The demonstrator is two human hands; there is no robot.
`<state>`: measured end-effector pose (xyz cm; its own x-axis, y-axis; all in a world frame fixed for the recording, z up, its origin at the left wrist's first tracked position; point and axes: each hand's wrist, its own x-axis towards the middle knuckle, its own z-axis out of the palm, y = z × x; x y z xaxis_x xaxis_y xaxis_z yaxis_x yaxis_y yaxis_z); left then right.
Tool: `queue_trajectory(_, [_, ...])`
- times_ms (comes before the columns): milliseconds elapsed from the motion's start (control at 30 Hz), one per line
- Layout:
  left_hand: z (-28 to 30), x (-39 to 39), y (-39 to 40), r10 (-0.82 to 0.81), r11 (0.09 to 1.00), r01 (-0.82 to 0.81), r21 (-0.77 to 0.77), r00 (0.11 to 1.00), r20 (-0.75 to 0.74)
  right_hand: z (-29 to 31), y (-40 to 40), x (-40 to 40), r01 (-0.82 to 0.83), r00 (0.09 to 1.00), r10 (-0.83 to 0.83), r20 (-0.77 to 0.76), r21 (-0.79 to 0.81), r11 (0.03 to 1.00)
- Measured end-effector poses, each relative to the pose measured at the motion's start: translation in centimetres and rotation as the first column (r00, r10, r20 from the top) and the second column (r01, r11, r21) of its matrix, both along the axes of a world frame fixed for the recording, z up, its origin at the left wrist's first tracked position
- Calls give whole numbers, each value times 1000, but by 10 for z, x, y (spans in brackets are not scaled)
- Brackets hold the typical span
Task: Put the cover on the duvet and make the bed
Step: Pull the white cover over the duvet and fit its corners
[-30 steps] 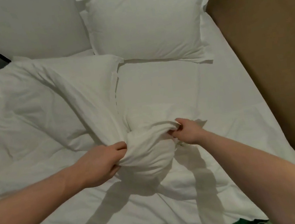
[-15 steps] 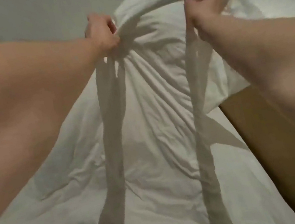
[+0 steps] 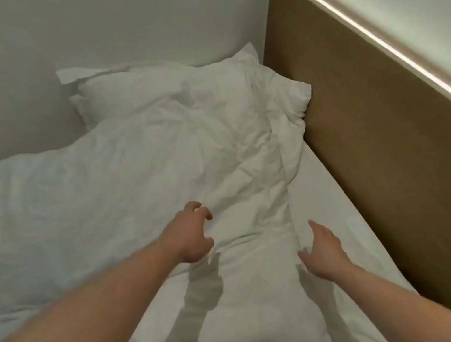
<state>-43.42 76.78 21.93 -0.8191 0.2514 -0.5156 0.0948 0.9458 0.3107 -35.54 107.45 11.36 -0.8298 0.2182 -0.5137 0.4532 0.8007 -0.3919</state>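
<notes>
the covered duvet (image 3: 137, 185) lies rumpled from the bed's centre toward the pillow (image 3: 175, 89) at 12 o'clock, both the left hand (image 3: 191, 233) and right hand (image 3: 322, 250) hovering loose, gripping nothing, so smoothing and straightening seem left.

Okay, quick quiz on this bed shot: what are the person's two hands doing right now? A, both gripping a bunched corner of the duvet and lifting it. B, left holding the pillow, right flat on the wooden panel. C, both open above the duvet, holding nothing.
C: the left hand has spread, loosely curled fingers and the right hand is open, with no fabric gripped from the duvet.
</notes>
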Motion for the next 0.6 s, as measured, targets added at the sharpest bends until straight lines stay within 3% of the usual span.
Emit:
queue_trajectory(67, [-33,25,16,-27,1000,27,-1,999,43,-38,34,47,101,982,-115,152,96,990])
queue_trajectory(133, [-60,44,38,-46,999,45,16,995,84,-65,61,78,180,956,-206,207,137,974])
queue_trajectory(267, [-107,71,89,-80,995,72,70,989,124,-100,86,101,296,932,-306,195,76,952])
queue_trajectory(400, [-140,84,129,-130,990,118,78,977,167,-134,88,104,564,801,-545,246,-9,826])
queue_trajectory(500, [-150,79,156,-179,983,170,66,970,166,-144,84,121,450,832,-442,336,58,891])
queue_trajectory(567, [-149,74,175,-181,982,170,76,971,158,-135,89,130,345,883,-368,292,129,930])
queue_trajectory(600, [-148,71,185,-184,982,174,76,972,148,-129,95,132,383,885,-406,226,138,913])
